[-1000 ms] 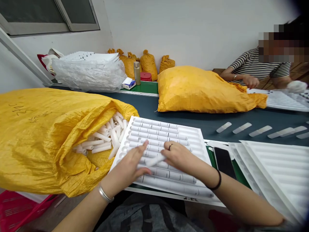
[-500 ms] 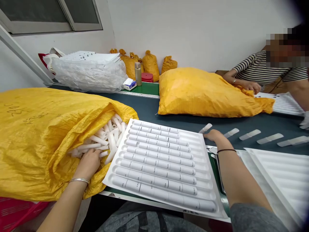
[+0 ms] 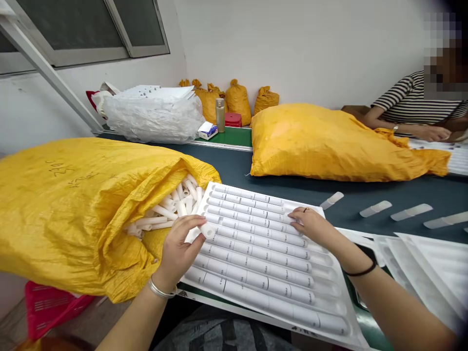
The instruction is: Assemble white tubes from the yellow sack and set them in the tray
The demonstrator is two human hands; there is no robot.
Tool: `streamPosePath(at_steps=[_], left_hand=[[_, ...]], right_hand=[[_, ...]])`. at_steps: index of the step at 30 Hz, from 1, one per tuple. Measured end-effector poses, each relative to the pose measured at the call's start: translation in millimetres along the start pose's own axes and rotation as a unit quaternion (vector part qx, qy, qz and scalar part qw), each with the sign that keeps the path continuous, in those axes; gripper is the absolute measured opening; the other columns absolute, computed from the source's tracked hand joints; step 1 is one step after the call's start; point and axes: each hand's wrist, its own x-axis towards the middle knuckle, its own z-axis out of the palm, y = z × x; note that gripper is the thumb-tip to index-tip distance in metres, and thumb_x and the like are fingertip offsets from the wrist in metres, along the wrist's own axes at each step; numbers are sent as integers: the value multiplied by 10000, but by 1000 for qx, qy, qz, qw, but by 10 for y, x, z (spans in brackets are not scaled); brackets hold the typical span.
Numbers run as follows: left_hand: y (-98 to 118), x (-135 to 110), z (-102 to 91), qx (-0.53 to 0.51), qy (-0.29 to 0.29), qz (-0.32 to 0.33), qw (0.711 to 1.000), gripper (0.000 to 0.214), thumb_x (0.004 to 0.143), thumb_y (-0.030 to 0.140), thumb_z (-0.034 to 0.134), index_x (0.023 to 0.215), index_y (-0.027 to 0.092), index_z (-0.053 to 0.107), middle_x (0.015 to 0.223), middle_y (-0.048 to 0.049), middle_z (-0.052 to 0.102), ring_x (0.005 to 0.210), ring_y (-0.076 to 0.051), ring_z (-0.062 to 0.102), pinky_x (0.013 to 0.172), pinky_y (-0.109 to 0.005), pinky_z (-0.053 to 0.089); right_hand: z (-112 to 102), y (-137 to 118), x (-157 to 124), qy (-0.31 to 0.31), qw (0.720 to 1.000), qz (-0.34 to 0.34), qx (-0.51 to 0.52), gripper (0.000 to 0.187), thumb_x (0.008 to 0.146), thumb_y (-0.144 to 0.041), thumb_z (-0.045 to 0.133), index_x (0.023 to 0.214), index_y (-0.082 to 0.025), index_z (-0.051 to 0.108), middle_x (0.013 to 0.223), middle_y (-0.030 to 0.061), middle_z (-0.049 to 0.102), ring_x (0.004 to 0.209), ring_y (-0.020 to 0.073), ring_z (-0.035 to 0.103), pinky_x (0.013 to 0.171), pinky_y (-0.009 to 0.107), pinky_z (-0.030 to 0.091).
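**One tube held at the tray's left edge**

Head view: the left hand [image 3: 178, 249] has its thumb and fingers curled around a white tube [image 3: 205, 229]. The free end of the tube pokes out to the right, just over the left rim of the tray [image 3: 331, 287]. The tube's long axis runs roughly left to right, close to the line of the grooves. Those grooves cross the tray from left to right and slope a little down toward the right. Filled rows [image 3: 256, 253] lie touching one another along most of them, with bare groove ends showing at the right.

The right hand [image 3: 310, 224] lies flat on the upper rows near the tray's far right corner. Its fingers are spread and grip nothing, and it is well apart from the held tube, so the left hand is the nearer one.

Behind the left hand, the open yellow sack [image 3: 73, 204] spills loose tubes [image 3: 171, 210]. A few more tubes [image 3: 376, 208] lie on the dark belt [image 3: 234, 168] beyond the tray.
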Motion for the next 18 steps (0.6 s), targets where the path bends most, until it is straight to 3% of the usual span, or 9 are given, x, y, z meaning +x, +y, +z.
streamPosePath(at_steps=[4,7,9,11,14,18], left_hand=[[61,-65,-14,-9,-25,-13,1000,229,862,212,591,1089,203,559,1076,-69,657,1018,-196,624,912,-354,504],[123,-102,12,-2,-83,6,996,248,889,230,565,1134,194,546,1015,-67,667,948,-186,639,837,-315,527],[182,-112,48,-11,-107,44,993,294,896,226,565,1189,200,551,1025,-73,663,961,-185,628,833,-307,524],[241,-116,84,-22,-119,76,990,366,895,216,573,1259,217,538,1011,-71,655,946,-176,616,814,-294,522],[318,-116,109,-19,-127,105,986,430,891,209,584,1314,243,516,956,-58,640,879,-162,603,773,-286,516],[422,-103,74,-10,-169,110,979,442,905,232,565,1340,253,492,963,-56,630,877,-160,598,786,-292,517]], right_hand=[[-234,-200,-62,57,997,53,-1,183,766,-185,606,931,-127,658,917,122,682,758,243,638,712,372,517],[-313,-719,-199,118,975,47,184,238,843,-283,581,1052,-171,601,937,90,672,730,199,628,648,318,528],[-288,-1102,-281,118,934,0,337,252,866,-335,592,1084,-210,601,1000,76,673,775,183,636,659,291,539],[-239,-1386,-328,113,904,-32,412,255,874,-341,604,1103,-230,614,995,68,677,794,180,640,674,289,545],[-230,-1549,-348,133,892,-73,425,255,877,-289,615,1127,-241,630,1041,79,650,910,196,635,750,311,549],[-368,-1519,-377,122,910,-184,351,315,911,-173,535,1208,-246,613,1141,106,574,1075,208,581,897,365,518]])
